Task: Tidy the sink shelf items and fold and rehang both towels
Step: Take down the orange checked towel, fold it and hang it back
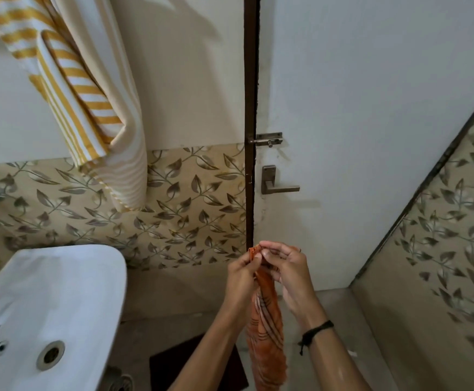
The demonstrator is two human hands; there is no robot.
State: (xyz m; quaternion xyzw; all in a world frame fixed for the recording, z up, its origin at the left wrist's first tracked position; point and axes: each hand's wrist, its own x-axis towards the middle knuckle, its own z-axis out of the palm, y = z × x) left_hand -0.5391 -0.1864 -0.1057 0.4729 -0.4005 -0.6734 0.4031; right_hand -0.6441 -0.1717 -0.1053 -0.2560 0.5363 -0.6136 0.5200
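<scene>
An orange towel (267,334) with dark stripes hangs bunched in a narrow column in front of me, low in the view. My left hand (241,277) and my right hand (286,275) pinch its top edge close together, fingertips almost touching. A yellow-and-white striped towel (69,88) hangs loosely and crookedly on the wall at the upper left, its lower end drooping over the leaf-patterned tiles. The sink shelf is out of view.
A white sink basin (60,292) with its drain fills the lower left. A white door (357,136) with a bolt (267,140) and lever handle (278,183) stands straight ahead. A dark mat (182,365) lies on the floor. A tiled wall (442,263) closes the right side.
</scene>
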